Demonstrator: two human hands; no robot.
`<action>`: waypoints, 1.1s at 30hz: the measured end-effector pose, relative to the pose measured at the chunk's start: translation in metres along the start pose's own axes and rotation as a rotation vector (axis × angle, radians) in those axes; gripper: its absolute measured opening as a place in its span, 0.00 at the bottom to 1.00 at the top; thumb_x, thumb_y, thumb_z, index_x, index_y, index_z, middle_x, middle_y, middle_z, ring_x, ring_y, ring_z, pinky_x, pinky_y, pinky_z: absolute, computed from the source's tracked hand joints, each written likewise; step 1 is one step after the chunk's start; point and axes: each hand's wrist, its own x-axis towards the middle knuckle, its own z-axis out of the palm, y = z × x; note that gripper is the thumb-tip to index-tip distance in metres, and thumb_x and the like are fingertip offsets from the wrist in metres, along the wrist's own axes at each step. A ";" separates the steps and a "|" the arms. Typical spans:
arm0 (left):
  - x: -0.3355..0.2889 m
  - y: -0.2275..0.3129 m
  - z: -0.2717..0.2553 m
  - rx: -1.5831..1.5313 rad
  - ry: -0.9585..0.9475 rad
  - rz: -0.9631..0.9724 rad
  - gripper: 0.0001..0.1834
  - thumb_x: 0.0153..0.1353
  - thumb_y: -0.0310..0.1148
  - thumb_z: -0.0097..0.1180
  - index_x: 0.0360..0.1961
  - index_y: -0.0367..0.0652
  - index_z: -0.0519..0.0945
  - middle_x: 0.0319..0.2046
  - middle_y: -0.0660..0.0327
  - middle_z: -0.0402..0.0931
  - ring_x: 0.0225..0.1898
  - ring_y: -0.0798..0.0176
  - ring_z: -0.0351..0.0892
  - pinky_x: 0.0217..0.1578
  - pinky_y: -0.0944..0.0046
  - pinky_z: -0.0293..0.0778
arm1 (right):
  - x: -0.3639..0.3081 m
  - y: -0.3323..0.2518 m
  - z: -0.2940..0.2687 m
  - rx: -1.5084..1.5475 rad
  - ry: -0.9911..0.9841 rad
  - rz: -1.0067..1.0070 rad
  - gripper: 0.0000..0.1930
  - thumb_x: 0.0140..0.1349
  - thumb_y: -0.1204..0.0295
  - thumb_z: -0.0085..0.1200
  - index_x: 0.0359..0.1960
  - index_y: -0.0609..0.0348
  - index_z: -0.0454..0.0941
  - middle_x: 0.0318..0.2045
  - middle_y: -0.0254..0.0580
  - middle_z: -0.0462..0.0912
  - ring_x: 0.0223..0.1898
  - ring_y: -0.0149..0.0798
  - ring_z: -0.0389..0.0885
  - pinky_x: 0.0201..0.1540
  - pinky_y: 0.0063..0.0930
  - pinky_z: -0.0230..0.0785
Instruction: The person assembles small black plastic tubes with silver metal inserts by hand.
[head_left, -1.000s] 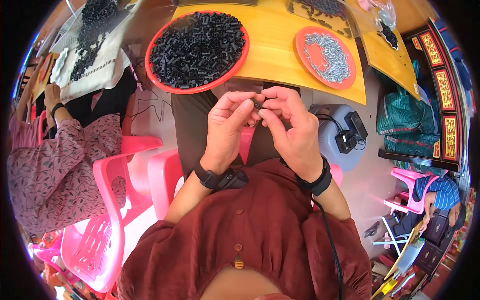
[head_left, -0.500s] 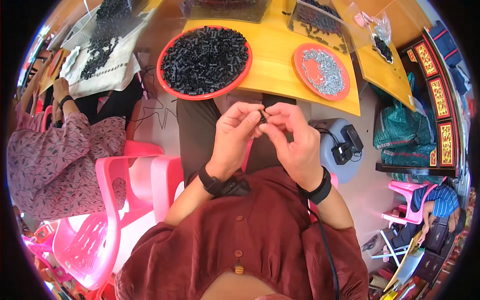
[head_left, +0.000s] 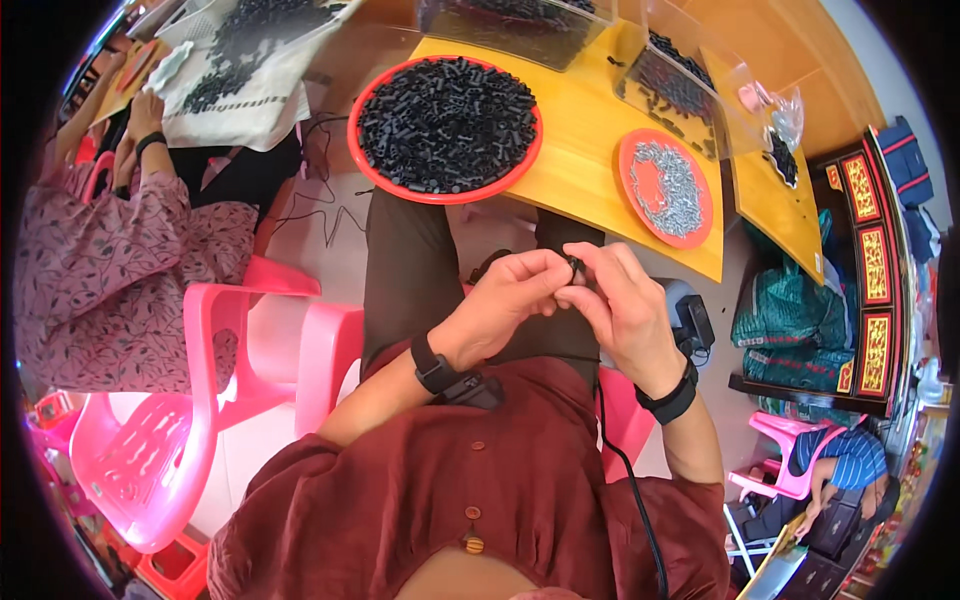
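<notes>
Yellow wood tabletop (head_left: 580,130) spreading ahead; pink plastic armchair (head_left: 203,370) standing at left, dark cabinet (head_left: 850,300) with gold-and-red panels standing at right. Round red tray (head_left: 445,198) overhanging tabletop's edge, heaped with short, matte black tubular pieces (head_left: 445,125); smaller orange-red plate (head_left: 648,180) bearing slim, shiny metal pieces (head_left: 677,200). Left hand (head_left: 510,297) and right hand (head_left: 628,312) pinching small black piece (head_left: 574,265) between fingertips above lap (head_left: 410,270), near tabletop; each grip clasping it.

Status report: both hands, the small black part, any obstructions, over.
Left hand, right hand meeting at small black part. Part mostly covered. Red tray beyond, apart from hands. No obstruction seen.
</notes>
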 end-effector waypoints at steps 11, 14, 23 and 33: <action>-0.001 0.006 -0.003 0.256 -0.050 -0.028 0.11 0.65 0.39 0.53 0.30 0.45 0.77 0.27 0.72 0.72 0.28 0.79 0.66 0.32 0.76 0.64 | 0.029 0.004 -0.026 -0.424 -0.307 -0.267 0.16 0.54 0.59 0.59 0.30 0.57 0.69 0.26 0.44 0.74 0.25 0.46 0.77 0.23 0.38 0.66; 0.000 0.003 -0.001 0.267 -0.069 -0.042 0.11 0.65 0.39 0.53 0.29 0.45 0.78 0.27 0.72 0.73 0.28 0.78 0.66 0.33 0.75 0.64 | 0.036 0.004 -0.030 -0.467 -0.453 -0.235 0.18 0.53 0.56 0.58 0.27 0.57 0.66 0.21 0.45 0.75 0.23 0.48 0.77 0.24 0.39 0.67; 0.001 0.007 -0.005 0.256 -0.080 -0.052 0.12 0.64 0.40 0.54 0.33 0.42 0.79 0.27 0.71 0.75 0.30 0.78 0.69 0.33 0.76 0.66 | 0.047 0.017 -0.025 -0.392 -0.522 -0.278 0.18 0.52 0.54 0.55 0.21 0.57 0.69 0.13 0.45 0.74 0.17 0.50 0.76 0.20 0.40 0.66; 0.008 -0.002 -0.010 0.209 -0.044 0.059 0.19 0.72 0.44 0.38 0.31 0.44 0.75 0.25 0.71 0.73 0.28 0.78 0.69 0.32 0.75 0.66 | 0.051 0.031 -0.006 -0.282 -0.372 -0.294 0.17 0.49 0.58 0.57 0.16 0.56 0.68 0.11 0.42 0.73 0.15 0.46 0.75 0.17 0.37 0.65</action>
